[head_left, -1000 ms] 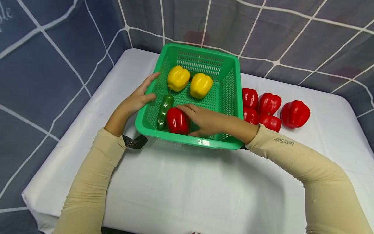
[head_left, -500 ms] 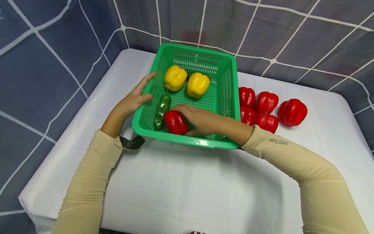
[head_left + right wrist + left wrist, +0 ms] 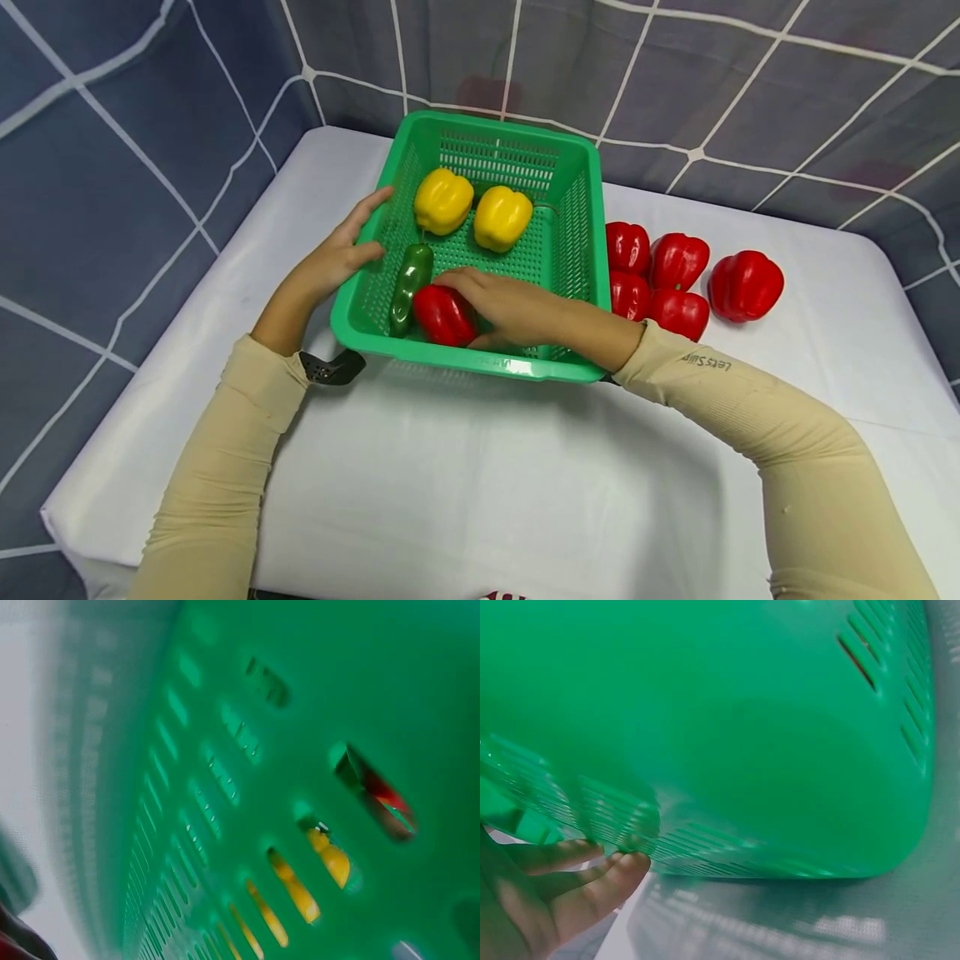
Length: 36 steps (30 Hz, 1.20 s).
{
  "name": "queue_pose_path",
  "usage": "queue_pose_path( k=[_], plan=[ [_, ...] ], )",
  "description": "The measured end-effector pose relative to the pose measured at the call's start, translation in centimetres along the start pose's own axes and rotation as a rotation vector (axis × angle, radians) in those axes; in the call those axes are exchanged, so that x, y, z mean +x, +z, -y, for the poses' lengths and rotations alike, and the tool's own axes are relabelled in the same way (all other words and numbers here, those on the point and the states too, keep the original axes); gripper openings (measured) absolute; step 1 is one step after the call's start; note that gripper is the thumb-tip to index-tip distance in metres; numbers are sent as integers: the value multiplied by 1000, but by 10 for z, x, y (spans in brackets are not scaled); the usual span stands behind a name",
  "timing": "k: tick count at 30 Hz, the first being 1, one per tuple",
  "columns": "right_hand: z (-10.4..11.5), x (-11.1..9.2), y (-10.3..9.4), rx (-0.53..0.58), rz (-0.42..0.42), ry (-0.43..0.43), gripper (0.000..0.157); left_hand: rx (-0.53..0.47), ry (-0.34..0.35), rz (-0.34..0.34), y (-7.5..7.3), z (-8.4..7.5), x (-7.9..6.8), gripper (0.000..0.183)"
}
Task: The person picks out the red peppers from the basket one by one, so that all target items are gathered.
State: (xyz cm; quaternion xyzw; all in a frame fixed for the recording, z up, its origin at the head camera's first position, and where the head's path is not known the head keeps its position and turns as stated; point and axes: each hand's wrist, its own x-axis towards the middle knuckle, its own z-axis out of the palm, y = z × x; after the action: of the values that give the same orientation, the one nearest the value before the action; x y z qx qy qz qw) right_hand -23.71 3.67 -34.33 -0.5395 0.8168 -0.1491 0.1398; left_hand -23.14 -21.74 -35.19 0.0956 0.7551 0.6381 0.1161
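In the head view, a green plastic basket (image 3: 465, 364) stands on the white-covered table. My left hand (image 3: 326, 262) holds its left rim, thumb and a finger over the edge; in the left wrist view, other fingers (image 3: 604, 889) touch the outer wall. My right hand (image 3: 510, 310) reaches inside and grips a red bell pepper (image 3: 442, 317) at the front left, fingers over its top. Beside that pepper lies a long green pepper (image 3: 411, 283). Farther back are two yellow bell peppers (image 3: 443, 202), with something green partly hidden behind them.
Several red bell peppers (image 3: 678, 260) cluster against the basket's right side on the table (image 3: 450, 467). One more red bell pepper (image 3: 745, 286) sits just right of them. A grey curtain (image 3: 555, 75) with white lines hangs behind and at the left.
My right fingers have closed further over the red bell pepper, which has tilted slightly. The left hand stays on the basket rim. The whole scene has shifted a little left in view.
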Motion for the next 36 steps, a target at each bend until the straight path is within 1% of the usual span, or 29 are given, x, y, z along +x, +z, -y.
queue_pose_path(
  k=[6, 13, 21, 26, 36],
  plan=[
    [1, 0, 0, -27, -5, -8, 80, -8, -2, 0, 0, 1, 0, 78],
    [2, -2, -1, -49, -2, 8, 82, -4, -1, -4, 2, 2, 0, 78],
    [3, -4, -6, -28, -13, 22, 81, 4, 7, 8, 1, -1, -1, 78],
    [3, -5, -10, -39, -18, 30, 83, -1, 1, 6, 0, -1, -2, 77],
    [2, -14, -24, -42, -89, 50, 85, 2, -2, 10, 0, -1, -2, 77]
  ],
)
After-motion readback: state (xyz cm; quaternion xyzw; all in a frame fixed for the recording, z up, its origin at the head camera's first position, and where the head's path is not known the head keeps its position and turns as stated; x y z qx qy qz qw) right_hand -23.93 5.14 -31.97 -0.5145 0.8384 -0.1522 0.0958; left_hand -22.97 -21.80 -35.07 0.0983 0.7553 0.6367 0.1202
